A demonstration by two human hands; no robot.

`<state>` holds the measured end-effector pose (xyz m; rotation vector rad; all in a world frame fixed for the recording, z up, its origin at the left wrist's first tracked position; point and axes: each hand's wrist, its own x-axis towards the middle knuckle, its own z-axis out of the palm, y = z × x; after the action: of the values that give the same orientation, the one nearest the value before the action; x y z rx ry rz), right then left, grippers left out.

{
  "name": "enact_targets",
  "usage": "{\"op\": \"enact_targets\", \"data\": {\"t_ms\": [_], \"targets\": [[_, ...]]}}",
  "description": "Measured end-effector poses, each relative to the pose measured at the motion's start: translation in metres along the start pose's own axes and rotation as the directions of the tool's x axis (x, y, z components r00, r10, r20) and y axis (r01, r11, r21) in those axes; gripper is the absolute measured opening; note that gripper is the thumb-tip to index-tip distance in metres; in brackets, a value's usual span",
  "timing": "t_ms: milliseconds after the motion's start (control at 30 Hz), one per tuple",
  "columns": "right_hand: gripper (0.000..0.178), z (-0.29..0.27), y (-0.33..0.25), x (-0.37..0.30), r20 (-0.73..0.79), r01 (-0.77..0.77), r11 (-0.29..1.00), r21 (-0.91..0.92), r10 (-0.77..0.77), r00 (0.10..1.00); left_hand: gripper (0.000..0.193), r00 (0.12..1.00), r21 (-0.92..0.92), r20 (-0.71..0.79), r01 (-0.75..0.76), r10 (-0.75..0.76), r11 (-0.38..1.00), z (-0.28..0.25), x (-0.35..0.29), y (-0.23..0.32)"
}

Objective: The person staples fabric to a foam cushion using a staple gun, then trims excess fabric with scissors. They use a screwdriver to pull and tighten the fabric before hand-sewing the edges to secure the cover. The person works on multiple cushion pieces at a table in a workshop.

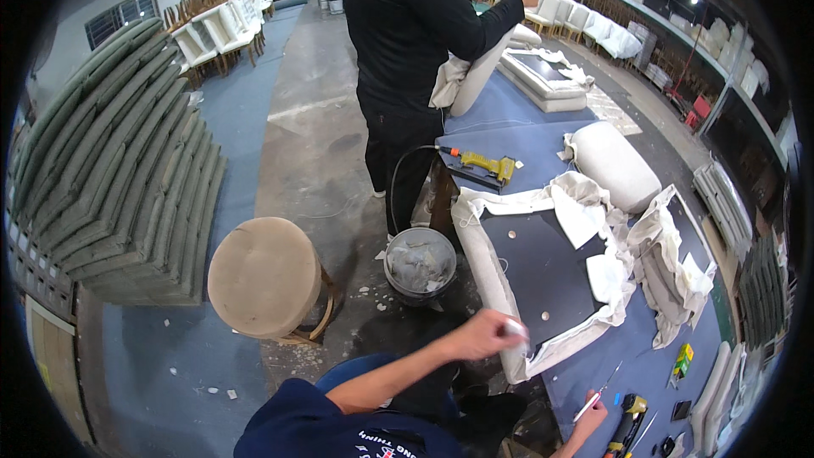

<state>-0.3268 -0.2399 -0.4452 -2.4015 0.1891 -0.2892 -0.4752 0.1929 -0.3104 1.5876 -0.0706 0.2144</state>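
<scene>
A cushion panel in pale fabric lies on the blue-covered table, its dark underside facing up and loose cloth bunched along the right. At its near left corner, my left hand is closed, with a small whitish piece at the fingertips, blurred and hard to name. My right hand grips a slim pointed tool with a white handle and thin metal tip, low over the table. Beyond the panel's far edge lies a yellow staple gun with an air hose attached.
A round beige stool and a scrap bucket stand left of the table. A second yellow-and-black power tool and a green-yellow box lie near my right hand. Another person works beyond. Stacked grey cushions fill the far left.
</scene>
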Motion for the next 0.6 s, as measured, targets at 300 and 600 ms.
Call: {"op": "enact_targets", "data": {"t_ms": [300, 600], "targets": [[0.03, -0.013, -0.074, -0.024, -0.103, 0.365, 0.921, -0.134, -0.379, 0.92, 0.071, 0.799, 0.661, -0.579, 0.343, 0.162, 0.668, -0.171, 0.027, -0.134], [0.034, 0.077, -0.156, -0.144, 0.431, -0.087, 0.813, 0.576, -0.211, 0.877, 0.064, 0.768, 0.53, -0.64, 0.469, -0.029, 0.706, -0.219, 0.156, -0.119]]}}
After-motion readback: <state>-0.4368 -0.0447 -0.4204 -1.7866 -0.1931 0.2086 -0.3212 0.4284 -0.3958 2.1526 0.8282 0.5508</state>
